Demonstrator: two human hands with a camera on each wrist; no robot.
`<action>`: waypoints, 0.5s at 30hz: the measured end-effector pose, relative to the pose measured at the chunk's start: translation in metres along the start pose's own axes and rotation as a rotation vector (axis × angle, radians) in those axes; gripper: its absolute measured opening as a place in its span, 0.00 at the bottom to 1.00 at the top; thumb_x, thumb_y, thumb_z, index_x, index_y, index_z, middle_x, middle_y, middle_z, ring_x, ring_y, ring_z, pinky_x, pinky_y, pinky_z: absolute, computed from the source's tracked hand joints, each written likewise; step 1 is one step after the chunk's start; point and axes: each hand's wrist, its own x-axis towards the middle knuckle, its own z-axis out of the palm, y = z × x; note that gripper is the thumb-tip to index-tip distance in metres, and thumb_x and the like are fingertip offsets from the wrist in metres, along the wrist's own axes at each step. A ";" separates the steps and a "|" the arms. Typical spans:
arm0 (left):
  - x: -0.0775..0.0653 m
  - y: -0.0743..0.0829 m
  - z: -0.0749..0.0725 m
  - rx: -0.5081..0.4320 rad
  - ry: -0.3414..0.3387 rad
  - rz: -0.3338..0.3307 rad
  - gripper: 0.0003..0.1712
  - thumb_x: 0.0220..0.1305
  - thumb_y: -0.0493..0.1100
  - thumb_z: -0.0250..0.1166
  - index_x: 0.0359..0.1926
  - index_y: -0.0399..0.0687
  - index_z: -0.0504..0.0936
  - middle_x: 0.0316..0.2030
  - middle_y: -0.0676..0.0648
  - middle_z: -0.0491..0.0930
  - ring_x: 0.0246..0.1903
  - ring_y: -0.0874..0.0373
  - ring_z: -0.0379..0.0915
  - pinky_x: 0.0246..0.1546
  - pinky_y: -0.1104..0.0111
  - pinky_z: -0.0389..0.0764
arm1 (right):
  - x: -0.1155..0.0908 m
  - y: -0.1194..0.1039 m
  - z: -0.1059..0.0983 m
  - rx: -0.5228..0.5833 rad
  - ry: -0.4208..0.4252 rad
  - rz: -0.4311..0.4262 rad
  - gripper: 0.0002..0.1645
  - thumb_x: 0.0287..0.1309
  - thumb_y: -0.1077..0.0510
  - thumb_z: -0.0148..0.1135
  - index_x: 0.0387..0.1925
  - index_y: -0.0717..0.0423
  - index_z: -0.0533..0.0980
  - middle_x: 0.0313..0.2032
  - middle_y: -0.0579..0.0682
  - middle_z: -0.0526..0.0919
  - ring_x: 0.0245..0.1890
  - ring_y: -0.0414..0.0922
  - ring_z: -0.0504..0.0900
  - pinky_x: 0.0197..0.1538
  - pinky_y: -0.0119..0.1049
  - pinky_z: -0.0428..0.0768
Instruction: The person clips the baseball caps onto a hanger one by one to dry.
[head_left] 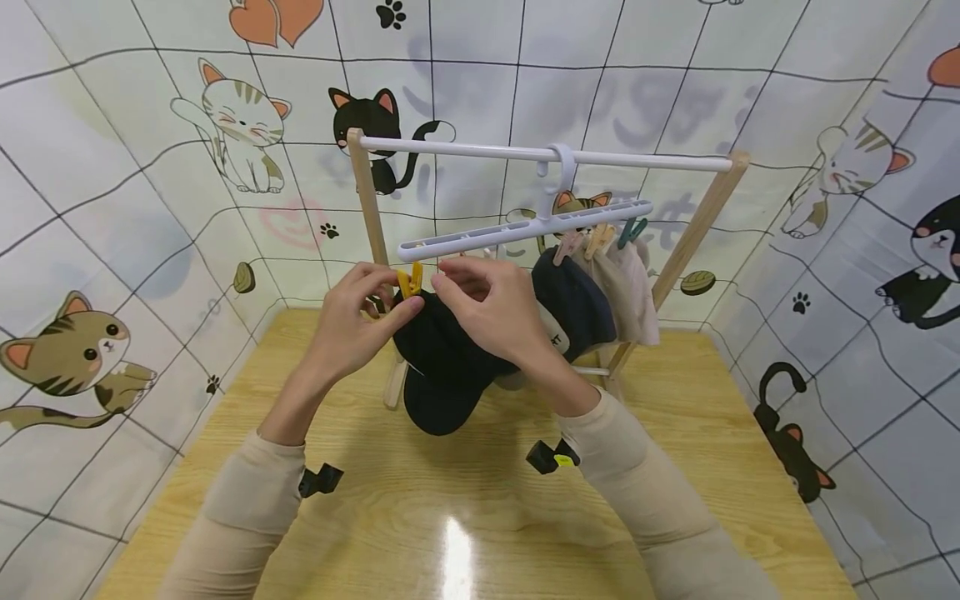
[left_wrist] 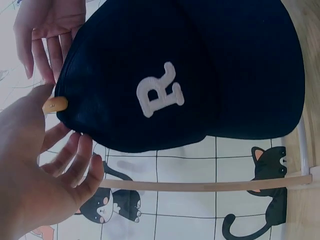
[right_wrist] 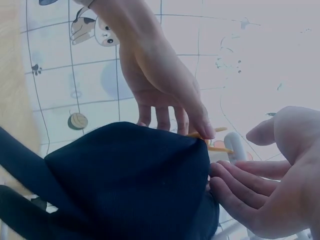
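Note:
A black baseball cap [head_left: 442, 367] with a white letter R [left_wrist: 160, 90] hangs below the left end of a pale lavender hanger [head_left: 525, 227]. At its top edge sits a yellow clothespin [head_left: 411, 281], close under the hanger's end. My left hand [head_left: 352, 321] pinches the cap's edge beside the clothespin, thumb in front and fingers partly hidden behind. Across from it, my right hand [head_left: 491, 304] has its thumb apart from the fingers. In the right wrist view, its fingertips [right_wrist: 216, 172] touch the cap's side, with nothing gripped.
The hanger hooks over the white rod [head_left: 465, 150] of a wooden-legged rack [head_left: 697, 225]. Further right hang a navy cap [head_left: 577, 296] and pale hats [head_left: 630, 283], with pink, tan and green clothespins [head_left: 632, 232]. A wooden table [head_left: 375, 517] lies below; cat-print walls [head_left: 480, 92] enclose it.

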 end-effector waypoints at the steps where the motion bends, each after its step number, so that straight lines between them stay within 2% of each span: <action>1: 0.001 0.000 0.002 0.010 0.015 0.007 0.18 0.64 0.52 0.75 0.50 0.49 0.86 0.45 0.46 0.80 0.36 0.59 0.76 0.34 0.67 0.80 | -0.002 0.002 -0.002 0.007 0.015 -0.009 0.18 0.69 0.49 0.66 0.54 0.51 0.86 0.44 0.48 0.92 0.39 0.40 0.91 0.46 0.36 0.88; 6: 0.005 -0.002 0.006 0.058 0.058 0.045 0.16 0.65 0.52 0.74 0.47 0.48 0.88 0.41 0.48 0.81 0.36 0.56 0.76 0.33 0.64 0.82 | -0.016 0.015 -0.014 0.043 0.079 -0.031 0.18 0.68 0.52 0.67 0.57 0.49 0.84 0.46 0.48 0.92 0.41 0.43 0.90 0.46 0.39 0.87; 11: 0.009 -0.006 0.006 0.086 0.046 0.061 0.15 0.67 0.51 0.72 0.48 0.47 0.88 0.42 0.48 0.83 0.37 0.57 0.75 0.33 0.64 0.84 | -0.032 0.030 -0.026 0.027 0.150 -0.004 0.18 0.67 0.53 0.68 0.56 0.51 0.84 0.46 0.49 0.91 0.43 0.42 0.89 0.48 0.36 0.86; 15: 0.013 -0.010 0.006 0.081 0.030 0.057 0.15 0.69 0.50 0.70 0.50 0.46 0.87 0.44 0.47 0.83 0.39 0.53 0.78 0.34 0.65 0.83 | -0.042 0.039 -0.035 -0.028 0.183 -0.025 0.18 0.67 0.54 0.68 0.55 0.54 0.84 0.43 0.48 0.91 0.40 0.41 0.87 0.45 0.41 0.86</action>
